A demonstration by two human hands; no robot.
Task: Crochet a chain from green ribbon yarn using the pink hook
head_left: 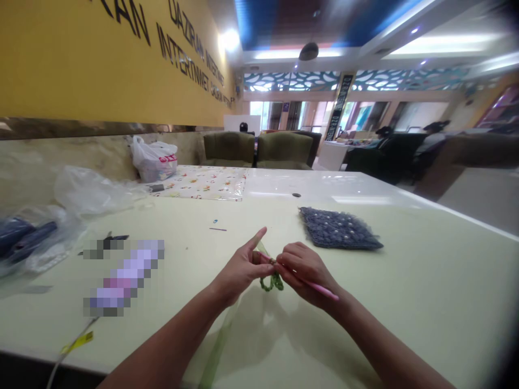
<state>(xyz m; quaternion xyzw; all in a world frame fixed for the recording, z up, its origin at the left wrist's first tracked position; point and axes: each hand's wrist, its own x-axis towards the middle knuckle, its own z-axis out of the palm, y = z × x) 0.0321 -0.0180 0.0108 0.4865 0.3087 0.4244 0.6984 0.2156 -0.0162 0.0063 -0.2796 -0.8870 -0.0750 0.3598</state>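
My right hand (306, 270) is closed around a pink crochet hook (322, 290), whose handle end sticks out below the palm toward the wrist. Facing it, my left hand (241, 267) pinches a small green crochet piece (277, 282) between thumb and fingers, with the index finger raised. The piece hangs in a loop under the fingertips, where the two hands meet. A pale green ribbon-like yarn (219, 346) runs from beneath my left hand to the table's near edge, and a strand also passes by the raised index finger. The hook's tip is hard to make out among the fingers.
A dark grey-blue knitted piece with beads (340, 228) lies to the right. A thin needle (218, 229) is ahead. At left are a blurred-out purple object (125, 278) with a cable, a plastic bag with dark yarn (32, 237), and a white carrier bag (156, 159).
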